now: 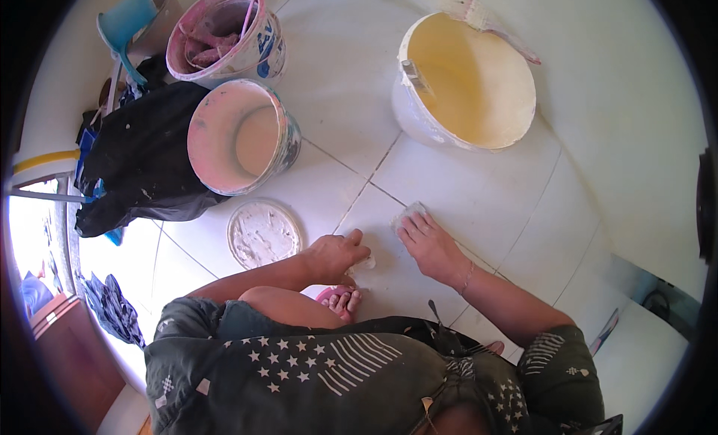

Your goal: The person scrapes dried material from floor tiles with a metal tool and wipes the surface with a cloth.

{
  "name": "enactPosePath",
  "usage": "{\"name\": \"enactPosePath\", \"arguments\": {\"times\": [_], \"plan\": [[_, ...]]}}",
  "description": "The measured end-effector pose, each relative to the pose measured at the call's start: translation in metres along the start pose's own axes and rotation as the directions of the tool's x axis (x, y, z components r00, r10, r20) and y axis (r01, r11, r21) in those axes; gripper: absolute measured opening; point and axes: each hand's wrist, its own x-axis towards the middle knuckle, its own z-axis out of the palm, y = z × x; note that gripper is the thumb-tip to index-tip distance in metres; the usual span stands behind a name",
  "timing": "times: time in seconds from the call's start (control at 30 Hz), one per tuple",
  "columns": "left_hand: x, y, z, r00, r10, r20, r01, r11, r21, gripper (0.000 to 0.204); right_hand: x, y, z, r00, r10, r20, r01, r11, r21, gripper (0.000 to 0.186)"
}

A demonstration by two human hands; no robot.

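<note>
My right hand (434,249) presses a small greyish-white pad (410,213) against the white tiled floor (329,113), near a grout line. Its fingers lie together over the pad, and I cannot tell if it is a sponge or a folded cloth. Close by on the left, my left hand (335,257) is curled closed just above the floor. A pale, crumpled-looking bit (364,264) shows under its fingers, too small to name. Left of that hand lies a round lid (264,233) smeared with whitish paste.
Ahead stands a large white bucket (404,109), yellowish inside, with a paintbrush (479,16) across its rim. A pink-stained bucket (288,139) holds pale liquid; another bucket (262,57) stands behind it. Black plastic (142,151) lies at left, a blue dipper (123,23) beyond.
</note>
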Motion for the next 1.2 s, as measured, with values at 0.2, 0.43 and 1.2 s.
{"name": "enactPosePath", "arguments": {"times": [0.2, 0.43, 1.2], "plan": [[0.017, 0.005, 0.008, 0.995, 0.096, -0.01, -0.095, 0.994, 0.06, 0.048, 0.101, 0.012, -0.002, 0.983, 0.102, -0.15, -0.117, 0.989, -0.092, 0.038], [0.008, -0.011, 0.024, 0.987, 0.137, -0.083, -0.125, 0.984, 0.13, 0.024, 0.036, -0.019, 0.007, 0.973, 0.227, 0.044, -0.227, 0.974, 0.001, 0.03], [0.013, -0.014, 0.039, 0.977, -0.142, -0.157, 0.132, 0.988, -0.076, 0.032, 0.102, -0.054, 0.018, 0.933, 0.279, -0.226, -0.349, 0.854, -0.387, 0.013]]}}
